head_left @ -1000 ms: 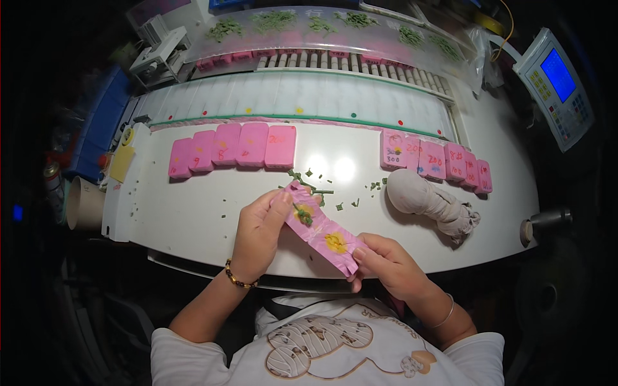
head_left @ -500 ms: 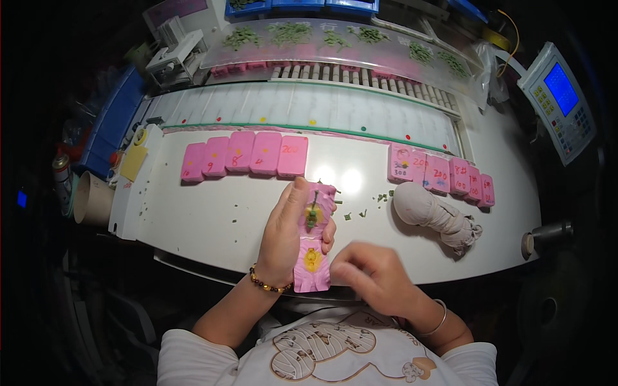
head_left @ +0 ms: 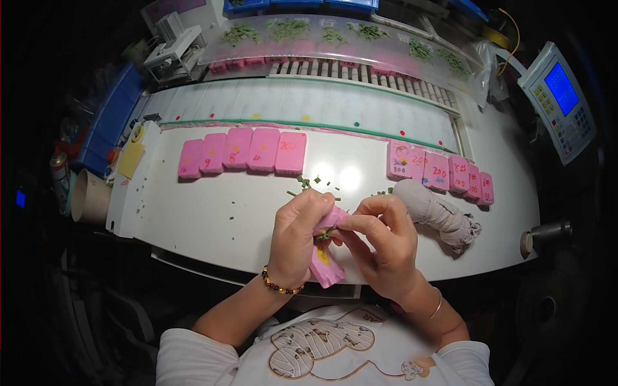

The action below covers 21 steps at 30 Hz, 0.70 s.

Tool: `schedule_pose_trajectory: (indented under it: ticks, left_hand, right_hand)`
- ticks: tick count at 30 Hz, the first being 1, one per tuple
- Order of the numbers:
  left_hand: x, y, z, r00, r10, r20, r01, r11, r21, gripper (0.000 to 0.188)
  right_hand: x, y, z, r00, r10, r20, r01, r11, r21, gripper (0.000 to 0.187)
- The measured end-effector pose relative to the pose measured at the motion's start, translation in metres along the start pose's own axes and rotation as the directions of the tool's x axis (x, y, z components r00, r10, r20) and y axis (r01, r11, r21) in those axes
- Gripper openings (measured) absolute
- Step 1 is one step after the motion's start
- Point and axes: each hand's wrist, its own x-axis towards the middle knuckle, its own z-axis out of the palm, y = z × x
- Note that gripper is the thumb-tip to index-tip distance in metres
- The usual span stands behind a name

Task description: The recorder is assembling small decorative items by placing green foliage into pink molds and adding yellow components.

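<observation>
My left hand [head_left: 297, 235] is wrapped round a soft pink rubber mould [head_left: 327, 267] with a yellow patch inside, held bent open over the table's front edge. A small green wax piece [head_left: 324, 237] shows in the fold of the mould. My right hand [head_left: 386, 248] is closed in a pinch at the mould's right side, its fingertips at the green piece; they partly hide what they grip. Beyond my hands, green wax scraps [head_left: 305, 183] lie loose on the white table [head_left: 212, 215].
Pink mould blocks stand in a left row [head_left: 239, 148] and a right row [head_left: 436, 172]. A tied grey cloth bundle [head_left: 441, 215] lies right of my hands. Farther back are a conveyor [head_left: 257, 100] and a clear shelf [head_left: 399, 48] with green pieces. A control panel [head_left: 559, 100] stands at right.
My right hand has moved up and left from the table's front edge to the mould. The mould has been bent and tilted in my left hand.
</observation>
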Motion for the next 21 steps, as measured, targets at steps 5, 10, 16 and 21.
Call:
schedule_pose_trajectory:
  ticks: [5, 10, 16, 21]
  left_hand:
    - [0.007, 0.007, 0.007, 0.988, 0.027, -0.149, -0.021, 0.999, 0.042, 0.029]
    - [0.014, 0.017, -0.020, 0.993, -0.008, -0.115, -0.023, 0.965, -0.261, 0.037]
    - [-0.005, 0.000, -0.019, 0.996, -0.027, 0.086, 0.008, 0.976, 0.217, 0.020]
    - [-0.009, -0.002, -0.019, 0.983, -0.007, 0.185, -0.026, 0.984, 0.176, 0.016]
  right_hand:
    - [-0.002, 0.005, -0.004, 0.997, -0.064, -0.032, 0.064, 0.998, -0.001, 0.022]
    - [-0.002, 0.005, -0.015, 0.962, 0.250, -0.106, -0.215, 0.940, 0.266, 0.015]
    - [-0.014, 0.012, 0.000, 0.835, 0.544, 0.088, -0.430, 0.543, 0.722, 0.010]
    - [-0.022, 0.011, 0.008, 0.826, 0.539, 0.164, -0.473, 0.506, 0.721, 0.007]
